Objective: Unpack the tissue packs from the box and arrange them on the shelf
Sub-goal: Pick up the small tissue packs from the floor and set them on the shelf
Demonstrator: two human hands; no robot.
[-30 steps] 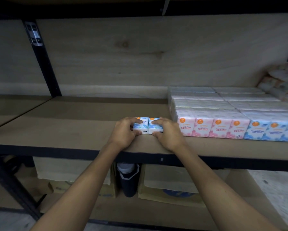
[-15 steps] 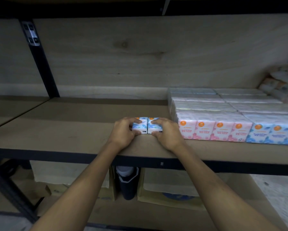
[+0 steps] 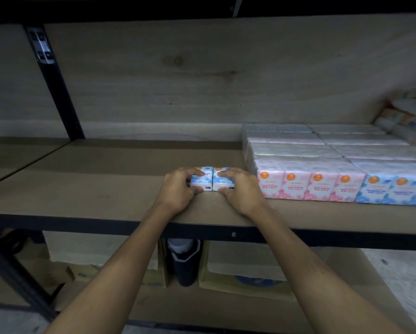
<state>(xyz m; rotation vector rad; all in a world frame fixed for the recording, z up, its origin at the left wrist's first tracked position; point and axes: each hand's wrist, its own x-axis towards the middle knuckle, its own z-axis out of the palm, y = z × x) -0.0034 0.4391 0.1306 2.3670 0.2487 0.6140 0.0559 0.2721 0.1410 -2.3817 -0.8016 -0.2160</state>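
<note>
A blue-and-white tissue pack [image 3: 211,180] stands on the brown shelf board [image 3: 101,179], near its front edge. My left hand [image 3: 178,189] grips its left end and my right hand [image 3: 240,189] grips its right end, fingers curled over the top. Only the middle of the pack shows between them. Just to the right stand pink rose-scented tissue packs [image 3: 308,185], then blue tissue packs [image 3: 394,189], in rows running to the back of the shelf.
A black upright post [image 3: 55,85] stands at the back left. More wrapped packs [image 3: 409,119] are piled at the far right. Under the shelf sit cardboard boxes [image 3: 245,271] and a dark bottle [image 3: 184,259]. Bare shelf board lies left of my hands.
Both hands stay clamped on the blue pack in the same place; only the view has shifted slightly.
</note>
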